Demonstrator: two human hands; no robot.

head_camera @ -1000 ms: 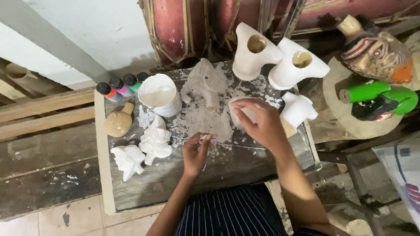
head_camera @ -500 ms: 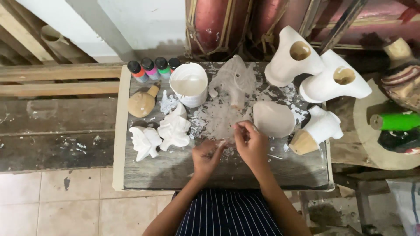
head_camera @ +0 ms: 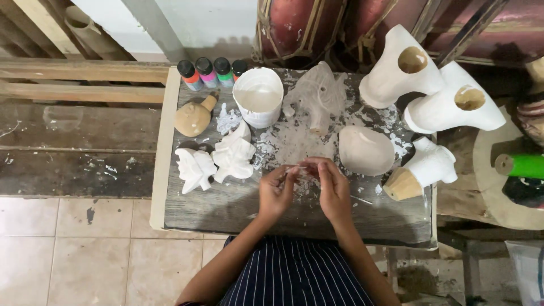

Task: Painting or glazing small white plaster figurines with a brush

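My left hand (head_camera: 276, 191) and my right hand (head_camera: 330, 186) meet over the middle of a worn wooden table (head_camera: 226, 207). Their fingertips pinch a small pale object between them, too small to tell what it is. Just beyond my right hand lies a cream oval piece (head_camera: 365, 149). Left of my left hand stand two white carved figures (head_camera: 215, 158). Farther back sit a white cup of white paint (head_camera: 258, 97) and a grey-white elephant figure (head_camera: 318, 96).
Small paint bottles (head_camera: 209, 72) line the table's back left, beside a tan wooden figure (head_camera: 194, 117). Large white vase-like pieces (head_camera: 430, 85) and a white-and-wood piece (head_camera: 422, 170) stand at right. A green roller (head_camera: 521, 165) lies far right. Wooden planks lie left.
My right hand has come back from the cream oval piece and joined my left hand at the table's middle. The camera view has shifted so the table sits more central.
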